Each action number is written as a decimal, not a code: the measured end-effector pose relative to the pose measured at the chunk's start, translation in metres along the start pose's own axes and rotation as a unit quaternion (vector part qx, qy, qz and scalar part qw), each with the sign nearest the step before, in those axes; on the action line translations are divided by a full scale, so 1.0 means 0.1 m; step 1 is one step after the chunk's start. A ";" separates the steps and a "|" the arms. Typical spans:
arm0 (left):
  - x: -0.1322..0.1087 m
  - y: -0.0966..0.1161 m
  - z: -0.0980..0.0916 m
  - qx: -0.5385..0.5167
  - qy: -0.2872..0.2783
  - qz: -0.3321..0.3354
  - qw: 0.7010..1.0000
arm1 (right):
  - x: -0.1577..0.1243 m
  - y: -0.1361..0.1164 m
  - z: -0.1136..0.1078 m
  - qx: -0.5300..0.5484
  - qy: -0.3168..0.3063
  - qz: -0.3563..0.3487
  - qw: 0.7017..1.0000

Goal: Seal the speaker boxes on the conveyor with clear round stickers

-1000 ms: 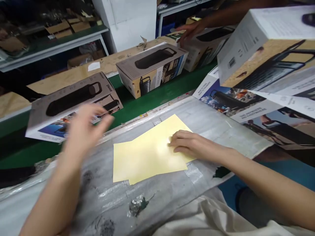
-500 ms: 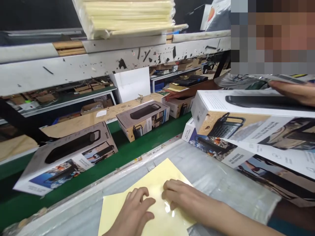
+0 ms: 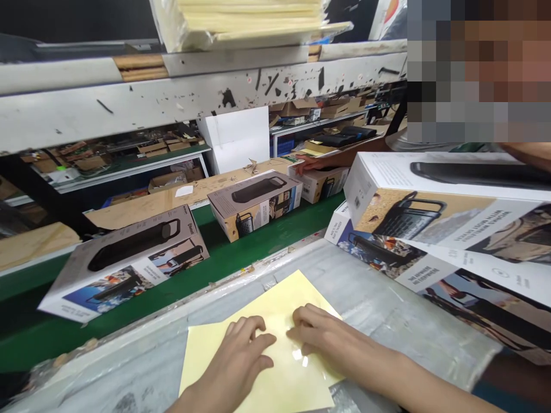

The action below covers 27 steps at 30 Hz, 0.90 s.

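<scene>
A pale yellow sheet [image 3: 284, 310] lies on the grey, plastic-covered worktop [image 3: 387, 310] right in front of me. My left hand [image 3: 239, 361] rests on the sheet with its fingers curled down onto the paper. My right hand [image 3: 331, 341] lies beside it, fingers bent and pressed on the same sheet. The fingertips of both hands almost meet near the sheet's middle. Neither hand holds anything up.
A green conveyor belt [image 3: 267, 246] carries two speaker boxes [image 3: 129, 261] [image 3: 256, 201]. Stacked speaker boxes [image 3: 447, 218] crowd the right. Another person's hand [image 3: 312, 163] touches a far box [image 3: 321, 182]. A shelf [image 3: 193, 94] above holds a stack of yellow sheets [image 3: 253, 17].
My left hand came down from the air onto the yellow sheet beside my right hand. My view lifted, bringing the shelf and another person into sight.
</scene>
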<state>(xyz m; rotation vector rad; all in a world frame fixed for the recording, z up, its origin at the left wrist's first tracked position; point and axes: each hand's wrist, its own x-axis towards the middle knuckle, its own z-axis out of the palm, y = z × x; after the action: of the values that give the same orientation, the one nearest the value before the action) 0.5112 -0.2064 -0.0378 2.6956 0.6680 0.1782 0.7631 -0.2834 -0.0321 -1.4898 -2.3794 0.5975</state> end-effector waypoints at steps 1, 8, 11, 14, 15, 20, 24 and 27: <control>-0.01 0.00 0.02 0.004 0.005 0.002 1.000 | -0.03 -0.01 0.00 -0.010 0.006 -0.006 1.000; -0.04 -0.04 0.18 0.073 0.052 0.044 0.995 | -0.09 0.04 0.10 0.034 0.065 -0.022 0.997; -0.05 -0.05 0.19 0.099 0.061 0.067 0.991 | -0.10 0.11 0.08 0.173 0.082 -0.004 0.982; -0.06 -0.05 0.16 0.114 0.055 0.085 0.988 | -0.13 0.22 0.02 0.333 0.139 0.028 0.932; -0.06 -0.05 0.14 0.117 0.046 0.089 0.988 | -0.14 0.26 0.00 0.371 0.171 0.048 0.912; -0.05 -0.02 0.05 0.104 -0.010 0.079 0.991 | -0.01 0.38 -0.07 0.352 0.171 0.063 0.918; -0.05 -0.01 0.04 0.097 -0.024 0.068 0.993 | 0.21 0.42 -0.10 0.220 0.033 -0.034 0.974; -0.07 -0.02 0.07 0.098 -0.018 0.073 0.992 | 0.33 0.46 -0.11 0.152 -0.029 -0.067 0.986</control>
<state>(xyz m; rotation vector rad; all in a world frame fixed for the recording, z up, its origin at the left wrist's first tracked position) 0.5054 -0.2098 -0.0453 2.9307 0.4997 0.1065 0.7894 -0.2338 -0.0443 -1.1872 -2.2818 0.9331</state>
